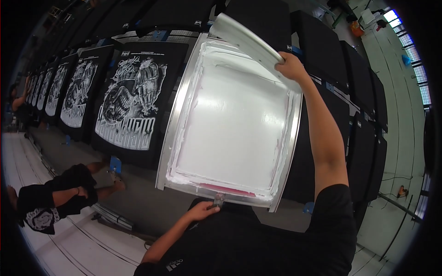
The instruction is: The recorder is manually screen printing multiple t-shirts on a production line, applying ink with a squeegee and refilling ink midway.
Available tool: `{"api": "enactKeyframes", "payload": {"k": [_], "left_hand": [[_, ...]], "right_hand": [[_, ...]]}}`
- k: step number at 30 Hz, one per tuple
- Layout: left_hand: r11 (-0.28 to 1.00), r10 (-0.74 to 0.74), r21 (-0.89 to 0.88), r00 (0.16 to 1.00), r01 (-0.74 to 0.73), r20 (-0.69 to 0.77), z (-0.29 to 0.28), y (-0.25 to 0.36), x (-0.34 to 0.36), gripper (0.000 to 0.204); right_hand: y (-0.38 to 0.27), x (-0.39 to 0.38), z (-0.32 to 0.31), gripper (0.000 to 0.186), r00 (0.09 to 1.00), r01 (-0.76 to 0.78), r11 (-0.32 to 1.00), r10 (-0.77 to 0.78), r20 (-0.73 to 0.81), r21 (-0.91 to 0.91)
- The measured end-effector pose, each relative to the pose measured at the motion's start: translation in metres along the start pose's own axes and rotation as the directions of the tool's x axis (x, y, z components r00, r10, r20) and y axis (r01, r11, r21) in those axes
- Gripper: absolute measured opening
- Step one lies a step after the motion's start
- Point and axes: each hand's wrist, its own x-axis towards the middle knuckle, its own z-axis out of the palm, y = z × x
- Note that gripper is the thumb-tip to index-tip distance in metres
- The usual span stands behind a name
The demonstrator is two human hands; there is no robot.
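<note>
My right hand (pixel 291 67) is closed around the near end of a long metal squeegee (pixel 247 40), which slants across the far end of a screen-printing frame (pixel 181 108). White ink (pixel 230 124) covers most of the mesh inside the frame, with smears along its inner edges and a pink strip (pixel 230 189) showing at the near end. At the near rim, my left hand (pixel 205 211) grips a small metal handle (pixel 219 199) attached to the frame. The surface under the frame is hidden.
Black shirts with white artwork (pixel 131 96) lie in a row to the left. Plain black shirts (pixel 320 50) line the far side and the right. Another person (pixel 64 195) stands at the lower left; someone else (pixel 20 99) is farther off. Blue brackets (pixel 115 164) edge the table.
</note>
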Motion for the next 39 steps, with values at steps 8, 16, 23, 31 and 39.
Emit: {"api": "enactKeyframes", "payload": {"k": [8,16,23,31,39], "left_hand": [[0.998,-0.033,-0.059,0.994,0.027,-0.105,0.008,0.021,-0.007,0.040],[0.994,-0.031,-0.104,0.986,0.014,-0.162,0.017,0.007,-0.008,0.041],[0.995,0.068,-0.065,0.986,-0.078,-0.150,0.011,0.000,0.001,0.037],[0.983,0.176,-0.038,0.984,-0.177,-0.027,-0.001,0.005,0.012,0.034],[0.986,0.132,0.095,0.989,-0.138,0.068,-0.016,0.000,0.014,0.028]], "right_hand": [[0.015,0.077,0.036,0.046,0.990,0.040,0.975,-0.009,0.144,-0.216],[-0.002,0.076,0.054,0.047,0.982,0.060,0.948,-0.001,0.187,-0.312],[-0.011,-0.011,0.069,0.046,0.972,0.123,0.966,-0.071,0.222,-0.226],[-0.103,-0.261,0.132,0.031,0.972,0.123,0.968,-0.073,0.222,-0.220],[-0.155,-0.371,0.118,0.034,0.989,0.129,0.981,-0.117,0.090,-0.142]]}}
